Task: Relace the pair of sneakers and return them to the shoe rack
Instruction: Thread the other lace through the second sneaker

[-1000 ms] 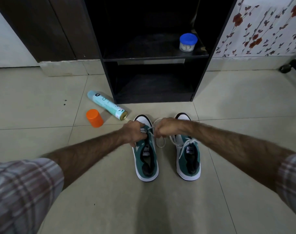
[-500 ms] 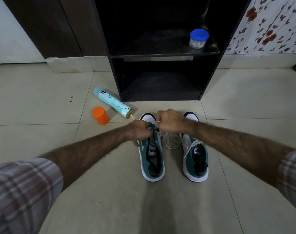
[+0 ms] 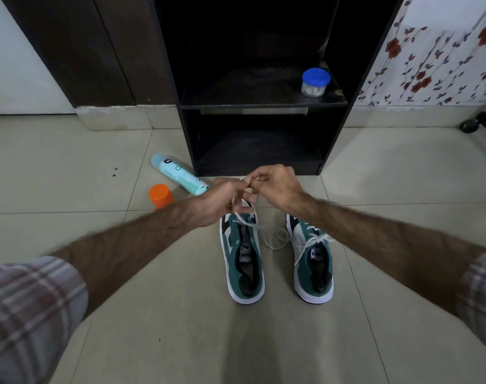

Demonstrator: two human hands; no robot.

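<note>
Two green and white sneakers stand side by side on the tiled floor, toes toward the black shoe rack. My left hand and my right hand meet above the toe of the left sneaker. Both pinch its white lace, which runs taut from the fingers down to the front eyelets. A slack loop of the same lace lies on the floor between the shoes. The right sneaker has its lace threaded, with loose ends hanging over its side. My right forearm crosses above its toe.
A light blue spray can lies on its side left of the rack, with an orange cap beside it. A blue-lidded clear jar sits on the rack's middle shelf at the right. A floral wall covering is at right.
Both hands have risen from the left sneaker's toe and pulled the lace upward and taut. The camera view has tilted and shifted slightly.
</note>
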